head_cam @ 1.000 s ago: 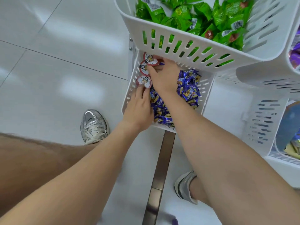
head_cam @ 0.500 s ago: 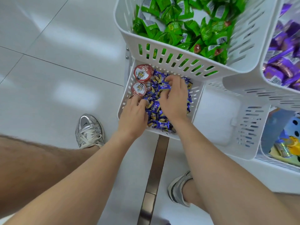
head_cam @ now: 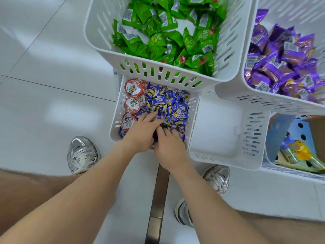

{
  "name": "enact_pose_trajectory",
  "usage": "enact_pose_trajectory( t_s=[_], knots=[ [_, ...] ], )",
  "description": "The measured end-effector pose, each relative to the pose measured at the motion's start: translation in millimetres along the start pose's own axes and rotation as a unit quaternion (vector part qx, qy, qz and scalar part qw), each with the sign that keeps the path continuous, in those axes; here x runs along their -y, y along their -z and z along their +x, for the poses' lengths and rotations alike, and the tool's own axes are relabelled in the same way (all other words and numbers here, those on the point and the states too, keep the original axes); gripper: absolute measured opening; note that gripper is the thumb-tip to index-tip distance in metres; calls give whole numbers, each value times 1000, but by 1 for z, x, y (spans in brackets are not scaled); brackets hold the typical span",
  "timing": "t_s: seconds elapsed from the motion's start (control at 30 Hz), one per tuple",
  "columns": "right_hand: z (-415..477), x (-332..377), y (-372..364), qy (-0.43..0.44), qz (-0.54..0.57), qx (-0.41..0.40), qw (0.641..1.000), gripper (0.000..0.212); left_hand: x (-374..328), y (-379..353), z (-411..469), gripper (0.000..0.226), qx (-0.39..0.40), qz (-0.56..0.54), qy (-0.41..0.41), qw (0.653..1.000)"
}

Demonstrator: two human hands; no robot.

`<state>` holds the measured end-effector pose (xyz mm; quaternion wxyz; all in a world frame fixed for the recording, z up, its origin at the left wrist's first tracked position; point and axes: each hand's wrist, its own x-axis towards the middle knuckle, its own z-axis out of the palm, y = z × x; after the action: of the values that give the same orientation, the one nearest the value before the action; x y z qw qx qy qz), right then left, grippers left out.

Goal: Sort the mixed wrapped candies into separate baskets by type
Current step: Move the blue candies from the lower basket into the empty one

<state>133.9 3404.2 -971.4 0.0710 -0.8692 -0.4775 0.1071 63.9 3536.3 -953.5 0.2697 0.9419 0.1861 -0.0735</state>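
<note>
A low white basket [head_cam: 117, 110] holds a heap of small blue wrapped candies [head_cam: 168, 104] and, along its left wall, three round red-lidded jelly cups [head_cam: 134, 88]. Both hands are down in its near end. My left hand [head_cam: 140, 132] lies over the blue candies beside the nearest cup, fingers stretched forward. My right hand [head_cam: 169, 147] sits close against it with fingers curled down into the pile around some dark wrappers; what it holds is hidden. Above, one white basket holds green wrapped candies [head_cam: 163, 36] and another holds purple wrapped candies [head_cam: 281, 57].
The baskets stand stacked on a white rack over a glossy white tiled floor. An empty white basket [head_cam: 219, 124] sits right of the low one, and a bin with a colourful package [head_cam: 297, 150] lies further right. My silver shoes [head_cam: 81, 154] and a metal floor strip [head_cam: 158, 205] are below.
Both hands have drawn back from the basket's far end to its near end. The jelly cups, covered by my hands a second ago, now lie exposed along the left wall.
</note>
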Motion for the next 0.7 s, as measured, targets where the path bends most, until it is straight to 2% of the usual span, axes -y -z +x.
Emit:
enact_pose_trajectory(
  t_s=[0.07,0.13,0.23,0.33,0.47,0.57,0.63,0.7],
  knots=[
    [-4,-6,4,21,20,-12,999,50,3,0,10,58,25,7,17,1000],
    [-6,-13,10,9,14,-20,1000,43,5,-4,16,66,15,14,27,999],
    [-2,-19,16,-6,-59,-42,997,25,7,-12,11,55,-14,112,26,993],
    [3,-25,22,-8,-115,-26,993,23,11,-17,5,43,-64,170,19,983],
    [13,-38,45,29,-179,13,983,22,7,-19,4,26,-108,114,21,987],
    [23,-44,56,46,-195,36,979,22,0,-21,2,23,-146,56,19,988],
    [26,-48,59,49,-206,24,977,24,-9,-21,2,17,-161,26,19,986],
    [24,-58,54,72,-201,-43,976,27,-16,-23,6,12,-168,17,34,985]
  ],
)
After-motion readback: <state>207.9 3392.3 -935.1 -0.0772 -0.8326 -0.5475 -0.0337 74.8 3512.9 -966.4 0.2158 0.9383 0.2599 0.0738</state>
